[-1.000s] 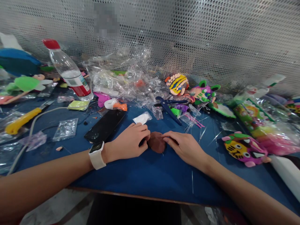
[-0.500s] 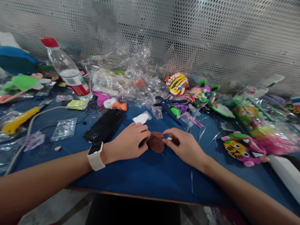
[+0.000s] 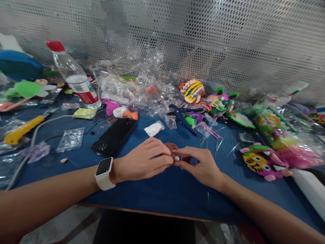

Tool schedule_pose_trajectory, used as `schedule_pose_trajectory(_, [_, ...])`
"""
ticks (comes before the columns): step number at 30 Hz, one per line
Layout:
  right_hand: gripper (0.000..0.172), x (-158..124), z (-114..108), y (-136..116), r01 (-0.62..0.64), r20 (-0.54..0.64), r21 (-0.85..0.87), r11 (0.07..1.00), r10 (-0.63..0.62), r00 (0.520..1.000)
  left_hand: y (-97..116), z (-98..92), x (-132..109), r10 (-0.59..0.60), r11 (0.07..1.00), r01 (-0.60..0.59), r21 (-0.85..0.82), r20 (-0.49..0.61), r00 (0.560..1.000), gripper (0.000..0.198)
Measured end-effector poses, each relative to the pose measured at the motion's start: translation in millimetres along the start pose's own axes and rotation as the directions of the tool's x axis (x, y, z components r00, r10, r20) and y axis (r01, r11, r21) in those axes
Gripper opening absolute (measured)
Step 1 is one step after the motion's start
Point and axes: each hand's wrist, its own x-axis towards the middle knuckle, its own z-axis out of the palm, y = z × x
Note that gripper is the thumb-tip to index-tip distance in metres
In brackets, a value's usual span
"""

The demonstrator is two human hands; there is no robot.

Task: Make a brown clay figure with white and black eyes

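Observation:
A flat brown clay piece [image 3: 171, 146] lies on the blue table between my hands, largely covered by my left fingers. My left hand [image 3: 146, 159], with a white watch at its wrist, is closed over the clay's near left side; its fingertips are partly hidden. A small white clay ball [image 3: 176, 158] sits between the thumb and index finger of my right hand [image 3: 200, 164], at the brown piece's right edge. Whether the ball touches the brown clay I cannot tell. Behind my left hand lies a small white clay packet [image 3: 154, 128].
A black phone [image 3: 114, 137] lies to the left, a yellow utility knife [image 3: 25, 130] further out. Blue-handled pliers [image 3: 184, 118] and crumpled plastic bags [image 3: 142, 84] are at the back. A plastic bottle [image 3: 78, 84] stands back left; a colourful clay mask [image 3: 265, 162] lies right.
My left hand has moved right and toward me, now covering much of the brown clay. My right hand has come slightly left and nearer with the white ball, close to the left fingertips.

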Motion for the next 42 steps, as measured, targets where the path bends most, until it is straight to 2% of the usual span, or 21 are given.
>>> schedule_pose_trajectory(4, [0.029,-4,7,-6,-0.148,0.019,0.243,0.959,0.148,0.989,3,4.2,1,-0.008,1.000,0.008,0.029,-0.016,1.000,0.008])
schedule_pose_trajectory(8, [0.035,-4,12,-15,-0.253,0.077,0.376,0.892,0.242,0.967,5,7.7,1,-0.016,1.000,0.015,-0.018,-0.043,0.999,0.013])
schedule_pose_trajectory(12, [0.040,1,13,-21,-0.327,0.124,0.538,0.777,0.311,0.942,7,9.8,0,-0.065,0.996,0.059,-0.060,-0.102,0.993,0.014])
schedule_pose_trajectory(15, [0.048,2,13,-21,-0.340,0.120,0.617,0.710,0.342,0.932,8,10.2,0,-0.062,0.996,0.055,-0.063,-0.108,0.992,0.014])
schedule_pose_trajectory(20, [0.051,1,13,-19,-0.371,0.116,0.633,0.679,0.390,0.913,8,8.6,0,-0.057,0.996,0.051,-0.077,-0.079,0.995,0.015])
schedule_pose_trajectory(28, [0.051,3,14,-21,-0.443,0.244,0.679,0.585,0.389,0.888,7,8.3,-2,-0.046,0.995,0.038,-0.087,-0.099,0.994,0.014])
schedule_pose_trajectory(33, [0.053,4,13,-22,-0.422,0.199,0.673,0.607,0.402,0.894,5,7.8,-2,-0.053,0.998,0.050,-0.036,-0.079,0.995,0.021])
schedule_pose_trajectory(37, [0.054,3,14,-22,-0.441,0.216,0.657,0.611,0.408,0.887,4,7.3,-1,-0.026,0.998,0.022,-0.058,-0.078,0.997,0.009])
schedule_pose_trajectory(42, [0.054,2,14,-22,-0.454,0.210,0.635,0.626,0.425,0.880,5,8.5,1,-0.027,0.998,0.023,-0.062,-0.059,0.998,0.012])
